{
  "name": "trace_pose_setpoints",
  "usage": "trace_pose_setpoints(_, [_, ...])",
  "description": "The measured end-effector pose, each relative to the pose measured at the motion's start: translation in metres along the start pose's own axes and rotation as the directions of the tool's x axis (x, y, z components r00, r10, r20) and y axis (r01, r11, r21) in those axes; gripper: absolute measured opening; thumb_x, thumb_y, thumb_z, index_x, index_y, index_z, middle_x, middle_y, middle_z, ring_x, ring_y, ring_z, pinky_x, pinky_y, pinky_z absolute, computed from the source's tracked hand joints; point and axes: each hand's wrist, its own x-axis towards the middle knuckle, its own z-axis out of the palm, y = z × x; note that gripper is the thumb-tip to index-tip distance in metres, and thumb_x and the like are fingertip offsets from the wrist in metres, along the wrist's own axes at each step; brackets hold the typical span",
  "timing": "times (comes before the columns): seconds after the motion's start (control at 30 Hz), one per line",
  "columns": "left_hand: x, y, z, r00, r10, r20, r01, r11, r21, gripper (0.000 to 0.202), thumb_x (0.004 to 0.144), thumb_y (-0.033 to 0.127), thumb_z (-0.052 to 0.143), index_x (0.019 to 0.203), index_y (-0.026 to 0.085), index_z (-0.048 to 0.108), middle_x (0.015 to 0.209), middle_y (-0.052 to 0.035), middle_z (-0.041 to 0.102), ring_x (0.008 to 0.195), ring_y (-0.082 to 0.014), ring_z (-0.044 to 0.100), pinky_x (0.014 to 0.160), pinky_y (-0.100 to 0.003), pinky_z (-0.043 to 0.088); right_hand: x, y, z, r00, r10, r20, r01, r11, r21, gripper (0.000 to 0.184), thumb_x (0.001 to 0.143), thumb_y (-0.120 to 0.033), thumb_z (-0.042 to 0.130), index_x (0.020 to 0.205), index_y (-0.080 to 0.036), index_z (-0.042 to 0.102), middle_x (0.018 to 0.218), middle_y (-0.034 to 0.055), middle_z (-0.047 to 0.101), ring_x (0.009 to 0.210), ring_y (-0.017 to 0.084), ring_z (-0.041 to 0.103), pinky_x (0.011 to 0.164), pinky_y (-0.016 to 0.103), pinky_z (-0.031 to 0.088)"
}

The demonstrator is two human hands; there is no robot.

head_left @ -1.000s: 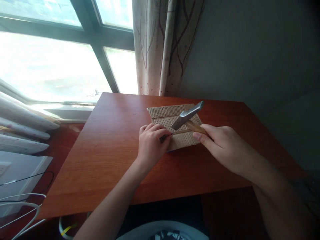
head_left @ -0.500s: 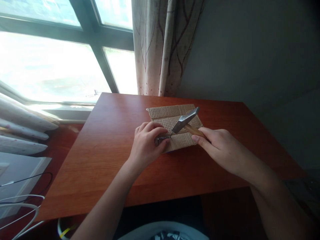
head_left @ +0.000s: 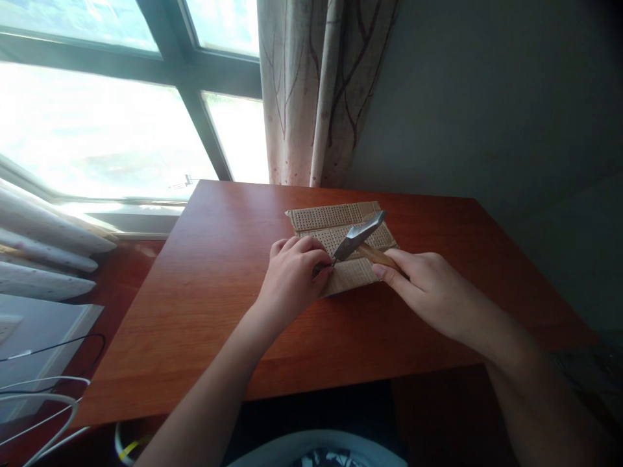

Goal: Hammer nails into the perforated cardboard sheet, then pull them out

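My right hand (head_left: 413,275) is closed round the wooden handle of a hammer (head_left: 360,237). The hammer's metal head slants down to the left, its lower end at the top of a thin dark nail (head_left: 333,261). My left hand (head_left: 294,272) is closed in a pinch at this nail, thumb and forefinger close together, and the fingers hide most of what lies between them. Under both hands lies a folded piece of cardboard (head_left: 353,275), its back panels dotted with rows of small holes.
The cardboard rests on a reddish-brown wooden table (head_left: 204,311). Behind stand a patterned curtain (head_left: 296,97) and a bright window (head_left: 97,130). White and dark cables (head_left: 48,395) hang at the lower left, beside the table.
My left hand has shifted slightly right, and its thumb and forefinger have drawn together at the nail. The hammer has barely moved.
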Motion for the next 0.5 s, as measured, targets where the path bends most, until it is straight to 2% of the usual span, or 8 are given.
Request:
trace_pose_setpoints(0.23, [-0.001,-0.004,0.008,0.997,0.047,-0.060,-0.050,0.998,-0.047,0.005,0.084,0.022,0.067,0.083,0.025,0.071,0.097,-0.0001,0.074,0.091,-0.0202,0.065,0.094,-0.040,0.040,0.000,-0.001,-0.001,1.000,0.000,0.009,0.000,1.000,-0.005,0.033,0.100,-0.044,0.045,0.076,-0.022,0.055,0.067,-0.0004,0.063,0.062,0.016,0.057,0.057,0.030,0.035])
trace_pose_setpoints(0.5, [-0.003,-0.006,0.011,0.993,0.055,-0.105,-0.060,0.997,-0.044,0.004,0.084,0.023,0.068,0.083,0.025,0.071,0.095,0.0004,0.074,0.089,-0.0195,0.065,0.093,-0.039,0.041,0.000,-0.001,-0.001,1.000,0.006,0.016,-0.006,1.000,-0.001,0.034,0.100,-0.044,0.045,0.074,-0.023,0.052,0.068,-0.0018,0.060,0.063,0.015,0.055,0.059,0.031,0.033])
